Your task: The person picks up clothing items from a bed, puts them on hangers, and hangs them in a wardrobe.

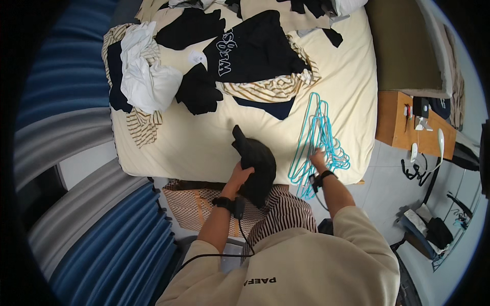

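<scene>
My left hand (240,176) grips a bunched black garment (261,164) at the bed's front edge, just before my striped trousers. To its right, my right hand (317,157) touches a pile of turquoise clothes hangers (314,134) on the cream bed sheet (344,114); whether its fingers hold one cannot be made out. Farther back lies a black garment with white lettering (252,49) over a striped one (268,88). A crumpled black garment (199,90) is left of it, beside a white garment (149,76).
Blue and grey curtains (72,69) hang along the left. A checked bag (183,206) stands below the bed's front edge. At the right are a wooden bedside cabinet (390,118) with a white lamp (441,143) and black cables. More clothes (191,26) cover the bed's far part.
</scene>
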{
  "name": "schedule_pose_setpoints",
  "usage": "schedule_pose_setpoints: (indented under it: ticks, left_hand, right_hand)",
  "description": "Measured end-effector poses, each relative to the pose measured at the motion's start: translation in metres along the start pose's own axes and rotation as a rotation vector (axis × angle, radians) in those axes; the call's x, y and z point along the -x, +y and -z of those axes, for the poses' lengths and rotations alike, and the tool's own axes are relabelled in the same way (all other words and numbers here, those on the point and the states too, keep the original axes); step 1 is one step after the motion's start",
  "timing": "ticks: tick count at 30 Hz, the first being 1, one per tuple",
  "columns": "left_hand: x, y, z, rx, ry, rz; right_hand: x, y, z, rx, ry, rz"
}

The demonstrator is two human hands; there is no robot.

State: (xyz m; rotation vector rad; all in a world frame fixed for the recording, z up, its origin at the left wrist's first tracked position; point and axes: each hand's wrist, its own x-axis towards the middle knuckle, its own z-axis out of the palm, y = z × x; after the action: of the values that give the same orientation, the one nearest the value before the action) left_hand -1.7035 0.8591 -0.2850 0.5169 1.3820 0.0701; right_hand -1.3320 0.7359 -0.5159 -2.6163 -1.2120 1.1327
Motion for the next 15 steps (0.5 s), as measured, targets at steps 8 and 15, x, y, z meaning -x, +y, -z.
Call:
schedule_pose_setpoints:
  ticks: [8,15]
  left_hand:
    - [0.023,0.005,-0.007,0.058,0.058,-0.426]
    - [0.058,0.012,-0.022,0.332,0.100,-0.472]
  right_hand:
    - [-0.011,-0.027,0.092,0.214,0.089,-0.257]
    - [0.037,-0.014,0.045,0.027,-0.007,0.063]
